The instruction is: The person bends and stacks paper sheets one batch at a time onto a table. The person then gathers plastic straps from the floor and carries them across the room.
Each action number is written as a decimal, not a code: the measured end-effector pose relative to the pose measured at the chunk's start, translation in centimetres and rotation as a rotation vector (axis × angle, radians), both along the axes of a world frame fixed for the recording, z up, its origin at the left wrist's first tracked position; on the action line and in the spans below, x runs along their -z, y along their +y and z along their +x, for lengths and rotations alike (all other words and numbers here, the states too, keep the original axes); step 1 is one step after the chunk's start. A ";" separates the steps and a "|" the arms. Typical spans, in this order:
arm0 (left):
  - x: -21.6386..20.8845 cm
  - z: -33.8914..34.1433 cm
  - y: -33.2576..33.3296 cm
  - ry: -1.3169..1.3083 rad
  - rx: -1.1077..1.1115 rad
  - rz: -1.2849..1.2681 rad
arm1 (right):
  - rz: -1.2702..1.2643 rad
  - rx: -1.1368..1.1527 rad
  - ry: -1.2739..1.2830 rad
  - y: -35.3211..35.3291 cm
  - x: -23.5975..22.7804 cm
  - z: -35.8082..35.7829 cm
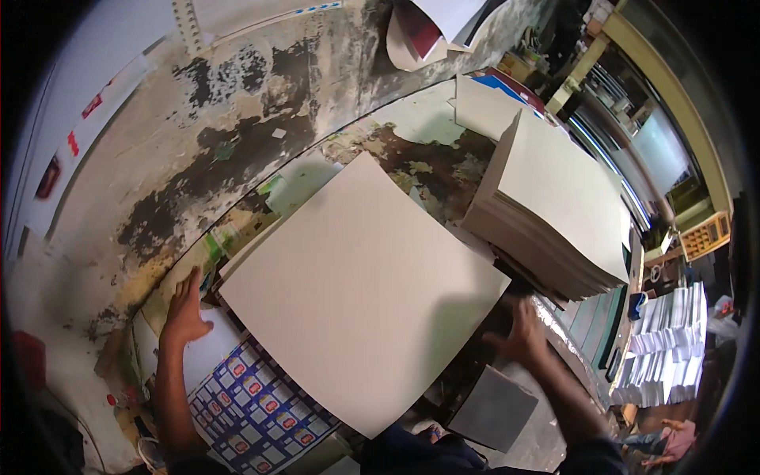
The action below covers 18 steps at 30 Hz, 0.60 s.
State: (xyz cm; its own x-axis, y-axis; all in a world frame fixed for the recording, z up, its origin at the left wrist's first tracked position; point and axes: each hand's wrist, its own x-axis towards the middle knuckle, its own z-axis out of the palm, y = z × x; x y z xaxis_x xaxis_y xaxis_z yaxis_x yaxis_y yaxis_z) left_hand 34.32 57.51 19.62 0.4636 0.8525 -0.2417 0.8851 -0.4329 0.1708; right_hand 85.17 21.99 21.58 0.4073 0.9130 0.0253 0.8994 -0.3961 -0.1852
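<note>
In front of me lies a large cream cardboard sheet (356, 293), with the edges of other sheets showing under its left side. My left hand (187, 315) is just off its left corner, thumb and fingers apart and nothing in the grasp. Beside the right corner is my right hand (522, 332), fingers spread and holding nothing; whether a fingertip touches the sheet's corner I cannot tell. Below the left hand, a blue printed sheet (261, 408) with rows of labels is partly covered by the cream sheet.
A tall stack of cream board (554, 198) stands to the right, close to the sheet. A dark grey block (495, 408) sits below my right hand. The stained wall (261, 87) rises behind. White paper piles (661, 348) and another person (669, 443) are at the far right.
</note>
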 end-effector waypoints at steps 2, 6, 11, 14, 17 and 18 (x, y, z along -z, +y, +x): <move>-0.3 0.9 -1.1 0.065 0.042 -0.011 | -0.030 -0.119 -0.122 3.4 -0.6 3.3; 2.8 3.4 2.4 0.054 0.116 0.005 | -0.058 -0.230 -0.022 6.5 3.3 8.2; 4.0 5.7 6.6 -0.213 0.146 0.023 | -0.380 -0.151 0.000 8.4 2.5 8.4; 3.0 6.4 6.1 -0.185 0.123 -0.136 | -0.137 -0.060 0.187 6.5 4.4 8.8; 7.0 3.7 4.8 -0.014 0.004 0.216 | 0.181 0.028 0.272 -0.4 6.8 6.6; 8.9 -2.7 5.6 0.007 0.006 0.451 | 0.316 0.053 0.380 -2.9 8.5 5.7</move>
